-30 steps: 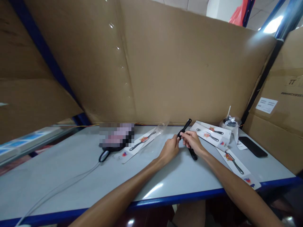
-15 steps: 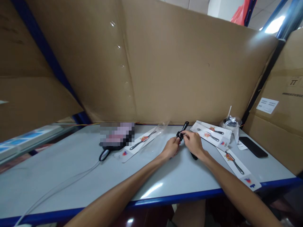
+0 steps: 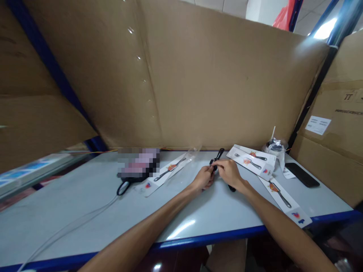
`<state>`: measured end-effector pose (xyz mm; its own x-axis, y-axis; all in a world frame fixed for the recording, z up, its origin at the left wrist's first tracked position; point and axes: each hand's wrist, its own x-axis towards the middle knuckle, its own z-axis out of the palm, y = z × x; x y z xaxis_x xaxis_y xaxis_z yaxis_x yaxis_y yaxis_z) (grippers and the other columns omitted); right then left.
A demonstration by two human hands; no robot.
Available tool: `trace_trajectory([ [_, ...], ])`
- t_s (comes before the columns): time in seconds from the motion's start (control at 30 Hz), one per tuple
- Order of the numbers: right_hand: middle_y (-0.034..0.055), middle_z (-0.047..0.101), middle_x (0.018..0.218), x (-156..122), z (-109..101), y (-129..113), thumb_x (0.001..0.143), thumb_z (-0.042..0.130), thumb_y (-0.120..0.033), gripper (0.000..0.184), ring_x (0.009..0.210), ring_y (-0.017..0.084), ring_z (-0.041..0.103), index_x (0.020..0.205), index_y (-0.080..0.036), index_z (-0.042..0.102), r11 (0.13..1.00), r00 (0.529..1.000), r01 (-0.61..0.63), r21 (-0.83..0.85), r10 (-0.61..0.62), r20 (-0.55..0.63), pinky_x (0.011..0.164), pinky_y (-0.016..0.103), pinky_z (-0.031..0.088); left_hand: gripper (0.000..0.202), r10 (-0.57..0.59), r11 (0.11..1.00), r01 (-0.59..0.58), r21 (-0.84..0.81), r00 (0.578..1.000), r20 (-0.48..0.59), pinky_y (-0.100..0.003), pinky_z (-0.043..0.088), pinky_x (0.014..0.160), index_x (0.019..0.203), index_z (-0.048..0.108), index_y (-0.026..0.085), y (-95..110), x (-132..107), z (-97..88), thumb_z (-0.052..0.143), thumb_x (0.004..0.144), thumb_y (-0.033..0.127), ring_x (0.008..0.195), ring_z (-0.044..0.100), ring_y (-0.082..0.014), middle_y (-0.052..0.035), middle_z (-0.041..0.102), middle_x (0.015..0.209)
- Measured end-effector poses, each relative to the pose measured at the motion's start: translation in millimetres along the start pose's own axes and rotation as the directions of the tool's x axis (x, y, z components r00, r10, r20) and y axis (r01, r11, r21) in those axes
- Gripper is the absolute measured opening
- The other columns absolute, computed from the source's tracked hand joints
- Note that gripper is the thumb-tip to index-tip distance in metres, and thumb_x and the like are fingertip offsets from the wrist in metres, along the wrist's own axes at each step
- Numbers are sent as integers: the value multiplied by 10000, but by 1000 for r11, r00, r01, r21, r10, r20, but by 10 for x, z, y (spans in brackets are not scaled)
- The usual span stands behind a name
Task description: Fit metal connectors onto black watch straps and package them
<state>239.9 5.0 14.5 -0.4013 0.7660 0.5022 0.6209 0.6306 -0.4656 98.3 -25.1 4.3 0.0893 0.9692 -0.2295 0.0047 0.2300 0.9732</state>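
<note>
Head view, both hands together at mid-surface. Left hand [image 3: 202, 178] and right hand [image 3: 229, 173] meet on one slim black band [image 3: 219, 153]. Left fingers are pinched closed on its middle section; right fingers are curled closed over it from the other side. The band's upper end sticks out past the knuckles toward the cardboard sheet [image 3: 198, 83]. Its lower end shows under the right wrist, on or just above the grey surface [image 3: 85, 211]; contact not clear.

Change over the last second: the band's free upper end sits lower and closer to the hands than before, and the two hands have drawn slightly tighter together. Grip on both sides unchanged. Reads as fine work at the band's middle, not a lift or a transfer; judgement only, since the joint itself is hidden by the fingers.

Surroundings:
- stack of printed cards [image 3: 252, 160] just beyond the right hand
- single card [image 3: 279, 194] beside the right forearm
- sleeved card [image 3: 167, 172] left of the left hand
- dark phone [image 3: 302, 174] near the right edge
- clear bag of dark parts [image 3: 273, 145] behind the cards
- blurred-out item [image 3: 138, 166] with a white cable [image 3: 70, 226] trailing left
</note>
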Motion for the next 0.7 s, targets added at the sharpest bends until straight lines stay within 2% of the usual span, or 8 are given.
trace_trajectory([
  [0.17,22,795,1093,-3,-20,-10,910,519,-91,393,1006,202,735,1137,-272,783,990,996,-86,-111,84,-24,877,260,504,301,-20,1000,20,4,1000,0,-175,83,357,773,401,213,35,-25,13,304,1047,292,321,216,-42,104,312,484],
  [0.33,-6,800,1038,14,-6,16,863,508,-19,421,972,167,729,1005,-269,815,998,998,50,-24,-49,30,876,232,500,306,-29,999,29,17,999,14,-174,84,365,753,378,218,37,-31,16,343,1043,309,325,217,-40,103,308,481],
  [0.43,4,802,1021,18,-16,11,865,515,-31,401,973,193,733,986,-264,818,997,1000,-26,-75,26,4,870,258,505,301,-31,999,31,19,999,13,-185,74,372,761,390,216,35,-26,20,319,1043,295,331,206,-44,102,300,481],
  [0.53,27,795,1078,14,-27,8,882,521,-53,391,1010,215,729,1046,-260,809,991,997,-74,-111,70,-36,884,279,505,288,-33,999,33,17,999,12,-186,71,380,783,407,212,36,-24,23,316,1042,300,336,202,-45,105,296,488],
  [0.7,9,792,1050,11,8,26,857,502,-11,437,987,191,722,1013,-275,814,997,998,55,-44,-54,21,863,262,504,308,-33,999,33,21,999,23,-187,80,383,750,382,217,44,-37,19,318,1041,297,341,202,-43,99,295,487],
])
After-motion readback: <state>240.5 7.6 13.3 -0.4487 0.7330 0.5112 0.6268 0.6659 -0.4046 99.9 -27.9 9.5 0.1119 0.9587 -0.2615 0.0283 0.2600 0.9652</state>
